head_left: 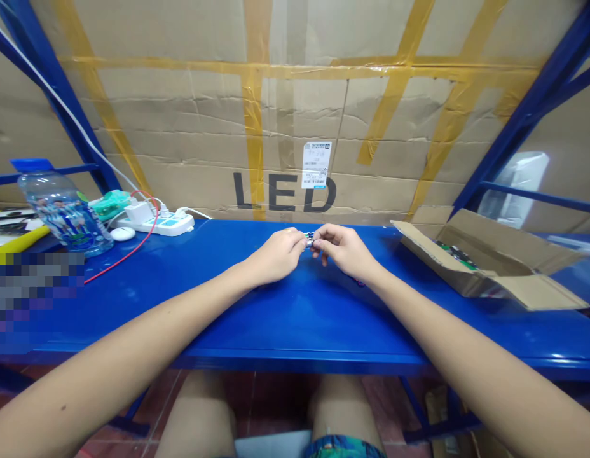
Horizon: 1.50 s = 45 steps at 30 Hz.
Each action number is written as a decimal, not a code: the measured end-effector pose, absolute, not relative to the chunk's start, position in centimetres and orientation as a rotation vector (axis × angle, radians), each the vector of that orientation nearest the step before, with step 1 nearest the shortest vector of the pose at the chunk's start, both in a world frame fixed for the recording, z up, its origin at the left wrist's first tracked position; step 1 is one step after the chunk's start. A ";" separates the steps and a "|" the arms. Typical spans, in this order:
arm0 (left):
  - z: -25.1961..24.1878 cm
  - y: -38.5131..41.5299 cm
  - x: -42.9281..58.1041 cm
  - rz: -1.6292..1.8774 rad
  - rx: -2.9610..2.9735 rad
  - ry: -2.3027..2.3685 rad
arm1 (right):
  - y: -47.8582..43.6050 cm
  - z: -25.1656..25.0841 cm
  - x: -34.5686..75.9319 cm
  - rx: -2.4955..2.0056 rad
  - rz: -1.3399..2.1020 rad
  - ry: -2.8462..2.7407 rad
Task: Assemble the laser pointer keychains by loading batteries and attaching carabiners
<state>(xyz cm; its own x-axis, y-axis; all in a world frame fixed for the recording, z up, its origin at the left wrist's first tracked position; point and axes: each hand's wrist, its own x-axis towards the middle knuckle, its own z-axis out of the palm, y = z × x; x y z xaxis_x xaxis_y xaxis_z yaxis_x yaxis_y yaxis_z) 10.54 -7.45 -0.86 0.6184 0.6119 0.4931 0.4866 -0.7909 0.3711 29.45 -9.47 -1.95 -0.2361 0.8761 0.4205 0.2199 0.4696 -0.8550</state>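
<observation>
Both hands meet over the middle of a blue metal table. Between them is a small electronic part with a silvery, connector-like end and some green and blue on it; its exact kind is too small to make out. My left hand is closed around it from the left, fingers pressed together. With thumb and forefinger, my right hand pinches its right side, the other fingers curled below. A bit of coloured wire shows beneath my right wrist, mostly hidden.
At right stands an open cardboard box holding green circuit boards. At left are a water bottle, a white power strip with plugs, and a red cable. A large taped carton stands behind the table.
</observation>
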 end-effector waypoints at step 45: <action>-1.4 -8.2 10.8 0.827 2.693 0.987 | -9.6 -1.6 29.6 -1.054 0.922 -1.707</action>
